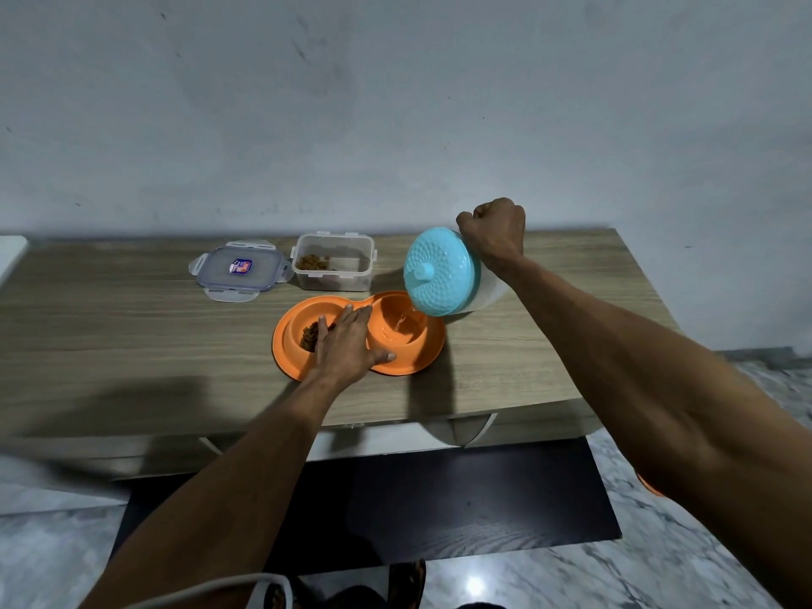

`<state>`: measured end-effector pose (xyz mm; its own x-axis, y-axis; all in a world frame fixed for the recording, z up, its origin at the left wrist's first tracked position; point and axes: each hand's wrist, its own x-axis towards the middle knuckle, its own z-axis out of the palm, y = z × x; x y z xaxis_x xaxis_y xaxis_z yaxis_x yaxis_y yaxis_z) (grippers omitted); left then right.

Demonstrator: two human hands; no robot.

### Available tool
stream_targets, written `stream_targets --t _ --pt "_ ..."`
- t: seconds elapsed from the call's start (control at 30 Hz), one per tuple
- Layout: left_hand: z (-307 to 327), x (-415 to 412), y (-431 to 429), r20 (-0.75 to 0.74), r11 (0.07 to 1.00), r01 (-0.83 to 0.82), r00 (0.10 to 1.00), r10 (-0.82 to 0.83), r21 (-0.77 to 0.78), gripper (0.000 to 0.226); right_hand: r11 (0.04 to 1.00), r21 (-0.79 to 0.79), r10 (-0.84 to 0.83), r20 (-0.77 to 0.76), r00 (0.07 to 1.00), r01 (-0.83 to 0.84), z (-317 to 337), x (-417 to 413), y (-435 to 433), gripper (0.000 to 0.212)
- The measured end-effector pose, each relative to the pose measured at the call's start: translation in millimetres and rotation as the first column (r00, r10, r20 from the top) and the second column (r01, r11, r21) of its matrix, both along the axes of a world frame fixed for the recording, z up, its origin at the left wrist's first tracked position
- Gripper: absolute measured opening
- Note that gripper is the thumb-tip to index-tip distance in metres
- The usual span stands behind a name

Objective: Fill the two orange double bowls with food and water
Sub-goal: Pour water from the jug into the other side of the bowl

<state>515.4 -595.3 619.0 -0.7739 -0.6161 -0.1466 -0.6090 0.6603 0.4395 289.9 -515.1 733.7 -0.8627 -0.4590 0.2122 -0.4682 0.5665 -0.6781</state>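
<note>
An orange double bowl [422, 349] sits on the wooden table [132, 327]. Its left cup holds brown kibble [309, 336]; water is streaming into its right cup. My left hand [347, 345] lies flat on the middle of the bowl, fingers spread, pressing it down. My right hand [494, 230] is clenched on the handle of a white jug with a blue lid [439, 272], tipped toward me over the right cup. A bit of a second orange thing [650, 487] peeks out under my right forearm; I cannot tell what it is.
A clear food container [336, 261] with some kibble stands behind the bowl, its lid [239, 270] lying to the left of it. The wall rises right behind the table. A dark mat [439, 498] lies on the marble floor below the table's front edge.
</note>
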Motion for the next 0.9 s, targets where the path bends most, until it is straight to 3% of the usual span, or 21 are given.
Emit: stream_targets --t 0.9 --pt "-1.8 0.0 0.1 -0.006 1.000 -0.008 1.000 0.008 0.009 0.099 1.000 0.021 0.010 -0.028 1.000 -0.010 1.1 -3.6 -1.2 0.037"
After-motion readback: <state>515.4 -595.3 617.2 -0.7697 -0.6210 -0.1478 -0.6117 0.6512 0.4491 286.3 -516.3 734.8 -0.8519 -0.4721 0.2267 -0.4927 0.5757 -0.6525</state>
